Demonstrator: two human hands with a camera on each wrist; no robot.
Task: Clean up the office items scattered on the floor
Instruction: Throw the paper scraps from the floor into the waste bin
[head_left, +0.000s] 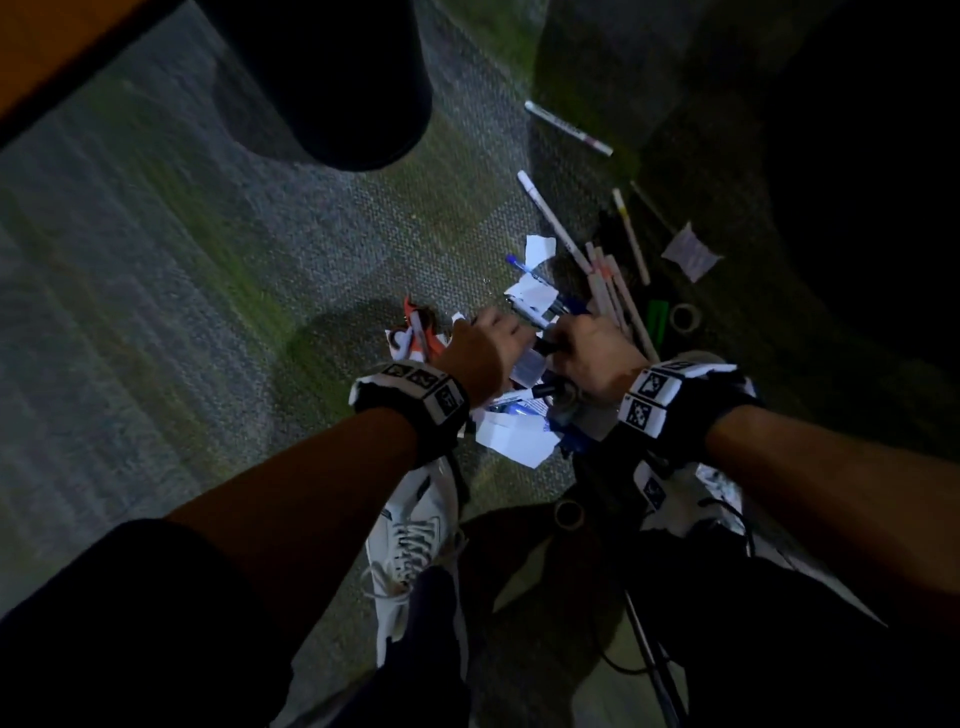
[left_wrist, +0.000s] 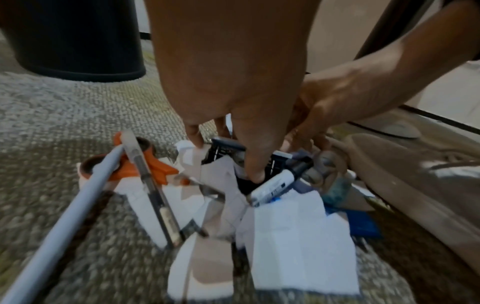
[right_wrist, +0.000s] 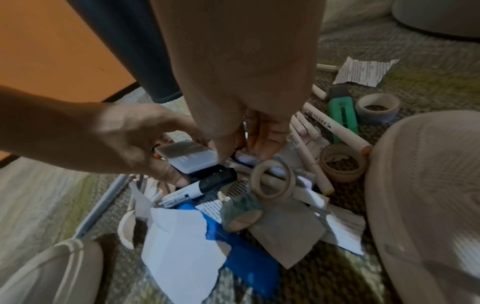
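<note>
Office items lie heaped on the carpet between my shoes. My left hand (head_left: 488, 343) reaches into the heap, and its thumb and fingers pinch a small grey plastic box (right_wrist: 187, 156), which looks dark in the left wrist view (left_wrist: 226, 152). Just below the box lies a white marker with a black cap (right_wrist: 202, 185). My right hand (head_left: 587, 353) is curled right beside the left, its thumb and fingers closed on a dark pen (head_left: 543, 347). Orange-handled scissors (left_wrist: 155, 166) and a clear pen (left_wrist: 155, 197) lie left of the heap.
A black bin (head_left: 322, 78) stands beyond the heap to the left. White pens (head_left: 550, 223), a green highlighter (right_wrist: 340, 115), tape rolls (right_wrist: 376, 107), torn paper (left_wrist: 298, 236) and a blue flat item (right_wrist: 246, 257) lie around. My white shoes (head_left: 410, 540) flank the pile.
</note>
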